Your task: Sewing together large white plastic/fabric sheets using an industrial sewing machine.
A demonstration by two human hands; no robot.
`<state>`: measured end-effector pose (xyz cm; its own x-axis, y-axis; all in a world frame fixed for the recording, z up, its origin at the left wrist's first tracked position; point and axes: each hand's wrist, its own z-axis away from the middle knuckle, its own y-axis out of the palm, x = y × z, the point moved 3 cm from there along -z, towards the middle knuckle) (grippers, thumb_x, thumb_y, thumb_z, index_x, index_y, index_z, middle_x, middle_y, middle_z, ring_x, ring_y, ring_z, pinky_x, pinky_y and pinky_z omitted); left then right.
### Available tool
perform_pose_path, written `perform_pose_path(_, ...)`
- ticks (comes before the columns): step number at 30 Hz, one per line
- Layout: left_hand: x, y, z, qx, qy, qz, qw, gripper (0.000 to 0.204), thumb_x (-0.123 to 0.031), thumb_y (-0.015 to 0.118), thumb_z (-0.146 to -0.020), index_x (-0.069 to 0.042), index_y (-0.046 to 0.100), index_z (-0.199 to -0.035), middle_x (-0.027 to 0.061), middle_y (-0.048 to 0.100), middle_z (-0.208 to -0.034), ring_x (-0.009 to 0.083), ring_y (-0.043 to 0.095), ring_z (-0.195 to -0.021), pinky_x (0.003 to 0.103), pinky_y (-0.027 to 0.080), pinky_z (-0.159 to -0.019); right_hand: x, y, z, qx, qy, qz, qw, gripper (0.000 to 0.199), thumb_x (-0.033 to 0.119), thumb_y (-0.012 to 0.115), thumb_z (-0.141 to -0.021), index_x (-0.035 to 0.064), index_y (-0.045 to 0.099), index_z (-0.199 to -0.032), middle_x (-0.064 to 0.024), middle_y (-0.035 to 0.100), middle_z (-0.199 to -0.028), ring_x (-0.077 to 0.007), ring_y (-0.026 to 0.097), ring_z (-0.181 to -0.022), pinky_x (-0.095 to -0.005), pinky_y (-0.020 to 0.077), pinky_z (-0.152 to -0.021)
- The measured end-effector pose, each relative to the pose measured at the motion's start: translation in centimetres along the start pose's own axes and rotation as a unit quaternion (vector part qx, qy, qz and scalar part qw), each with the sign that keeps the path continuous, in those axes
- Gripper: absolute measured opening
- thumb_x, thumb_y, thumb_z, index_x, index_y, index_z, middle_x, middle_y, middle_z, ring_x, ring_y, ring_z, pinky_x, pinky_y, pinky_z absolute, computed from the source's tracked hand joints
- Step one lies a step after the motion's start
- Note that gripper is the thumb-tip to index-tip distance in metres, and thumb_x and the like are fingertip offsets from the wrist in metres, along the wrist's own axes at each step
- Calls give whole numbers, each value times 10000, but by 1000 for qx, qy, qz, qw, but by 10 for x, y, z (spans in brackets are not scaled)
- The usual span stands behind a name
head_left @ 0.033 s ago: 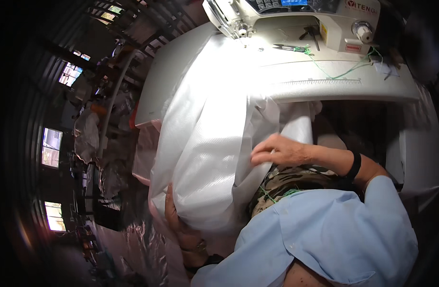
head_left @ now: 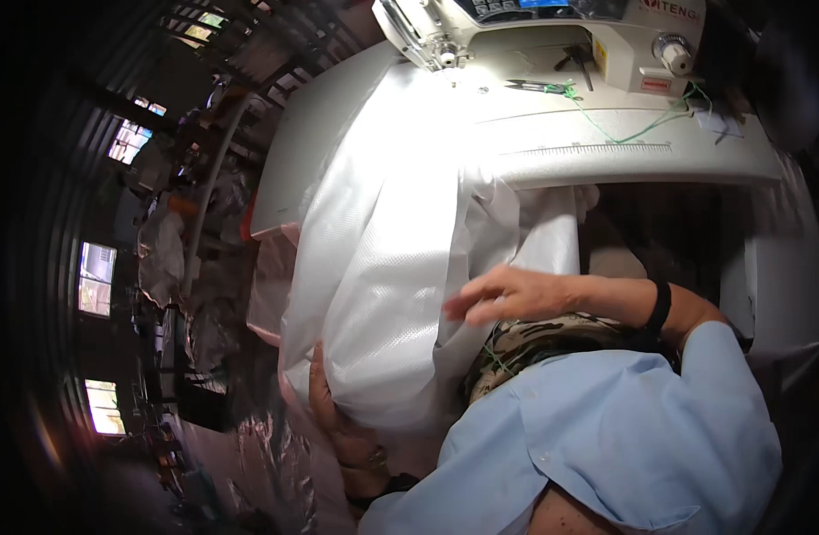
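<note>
A large white woven plastic sheet point(head_left: 391, 285) hangs in folds from the sewing machine's bed down toward my lap. My left hand point(head_left: 327, 397) is at the sheet's lower left edge, one digit upright along the edge and the others hidden behind the material; it appears to hold the sheet there. Over the right-hand folds is my right hand point(head_left: 498, 294), its fingers stretched to the left and slightly blurred, with nothing in them. Whether its fingertips touch the sheet I cannot tell. Above, the sewing machine's needle area point(head_left: 449, 62) stands over the sheet's brightly lit far end.
Small dark snips point(head_left: 539, 86) and a green thread point(head_left: 619, 141) lie on the machine bed point(head_left: 596, 165), to the right of the sheet. A black tool point(head_left: 577, 62) rests beneath the machine arm. Pinkish plastic material point(head_left: 271, 285) hangs at the table's left edge.
My right hand has moved a little to the left over the sheet, and its fingers are straighter. My left hand stays at the sheet's edge.
</note>
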<state>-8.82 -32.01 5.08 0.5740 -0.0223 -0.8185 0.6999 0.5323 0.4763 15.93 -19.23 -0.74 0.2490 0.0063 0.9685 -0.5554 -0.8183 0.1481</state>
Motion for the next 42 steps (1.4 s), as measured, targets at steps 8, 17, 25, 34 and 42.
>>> perform_pose_path(8,11,-25,-15,29,77,-149,985,295,-183,565,-973,13,568,-1194,106,660,-1050,200,650,-884,331,540,-816,5,58,-16,33,0,-38,999,400,332,609,-953,-65,629,-912,-7,565,-715,-124,450,-664,-324,407,-600)
perform_pose_path(17,0,43,-5,135,426,-597,666,321,-48,765,-744,58,649,-1024,124,701,-830,222,667,-724,326,507,-671,17,90,1,20,-75,315,946,186,171,551,-932,-7,518,-976,-171,586,-742,-385,615,-722,-455,489,-648)
perform_pose_path(25,3,74,-10,263,167,-572,759,136,-21,598,-915,67,661,-998,42,667,-793,37,580,-720,198,461,-628,17,61,-2,14,-123,405,906,271,268,627,-903,11,579,-832,-150,615,-820,-294,622,-701,-360,523,-638)
perform_pose_path(34,-12,70,-32,197,210,-301,909,146,-84,538,-987,28,604,-1054,-5,624,-867,27,549,-768,163,430,-710,-11,-67,-49,-427,12,-120,896,432,272,641,-916,-15,504,-1209,-34,627,-835,-71,607,-693,-217,467,-540)
perform_pose_path(42,-15,85,-47,161,244,-315,903,94,-48,709,-888,14,639,-883,-76,537,-725,-5,417,-630,145,344,-585,-13,-11,-29,-166,33,-194,966,153,204,683,-907,56,641,-910,-14,630,-845,-64,575,-716,-223,486,-643)
